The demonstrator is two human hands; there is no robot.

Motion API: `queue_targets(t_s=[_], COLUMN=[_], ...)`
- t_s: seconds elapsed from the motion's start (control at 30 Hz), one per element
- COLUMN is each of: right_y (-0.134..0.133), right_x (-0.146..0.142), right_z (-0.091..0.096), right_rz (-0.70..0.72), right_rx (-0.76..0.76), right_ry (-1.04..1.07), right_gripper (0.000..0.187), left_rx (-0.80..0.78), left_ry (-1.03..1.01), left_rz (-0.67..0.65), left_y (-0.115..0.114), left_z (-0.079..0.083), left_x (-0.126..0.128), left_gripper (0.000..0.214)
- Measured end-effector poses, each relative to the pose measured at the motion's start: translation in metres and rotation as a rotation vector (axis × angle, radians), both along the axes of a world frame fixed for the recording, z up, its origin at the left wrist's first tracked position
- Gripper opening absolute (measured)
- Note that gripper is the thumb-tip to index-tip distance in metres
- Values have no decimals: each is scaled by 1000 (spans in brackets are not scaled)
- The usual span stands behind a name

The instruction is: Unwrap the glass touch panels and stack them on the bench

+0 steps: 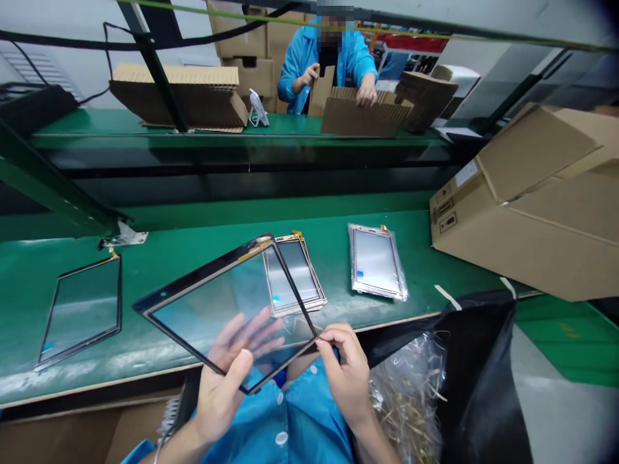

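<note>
A black-framed clear touch panel [213, 309] is held tilted above the bench's near edge. My left hand [225, 380] grips its lower left border, thumb in front and fingers spread behind the see-through glass. At its lower right corner, my right hand [344, 370] pinches the frame between thumb and fingers. Behind the panel lies a small stack of similar panels [294, 274], partly covered by it. To the right sits another stack of panels [377, 261] in clear film. A single panel [84, 309] lies flat at the left.
A large cardboard box [527, 200] stands at the right on the green bench [193, 258]. Below hangs a black bag [483, 361] beside clear plastic scrap [411, 393]. Across the bench, a person in blue [358, 58] handles a slotted cardboard divider [353, 116].
</note>
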State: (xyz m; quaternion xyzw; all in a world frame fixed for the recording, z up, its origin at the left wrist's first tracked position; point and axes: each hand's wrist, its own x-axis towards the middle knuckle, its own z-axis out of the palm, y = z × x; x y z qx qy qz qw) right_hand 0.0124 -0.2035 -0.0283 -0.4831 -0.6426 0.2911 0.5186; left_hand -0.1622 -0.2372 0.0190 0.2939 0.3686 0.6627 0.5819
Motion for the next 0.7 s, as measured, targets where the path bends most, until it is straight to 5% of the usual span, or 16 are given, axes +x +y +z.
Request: queue_targets(t_s=[0.27,0.53,0.63,0.7], right_y=[-12,-22,-51,-76], right_x=[1,-5,2,30], right_z=[4,11,27,37], right_rz=[-72,-1,193,429], right_rx=[142,53,33,-138], right_ry=[-19,1,-43,-59], right_gripper=[16,14,15,14], left_rx=[-28,23,69,53], left_ry=[37,90,107,91], left_rz=[33,111,252,273], left_y=[-9,-23,-9,6], left_z=[4,7,6,5], left_x=[5,16,17,13], left_gripper=[33,34,37,39])
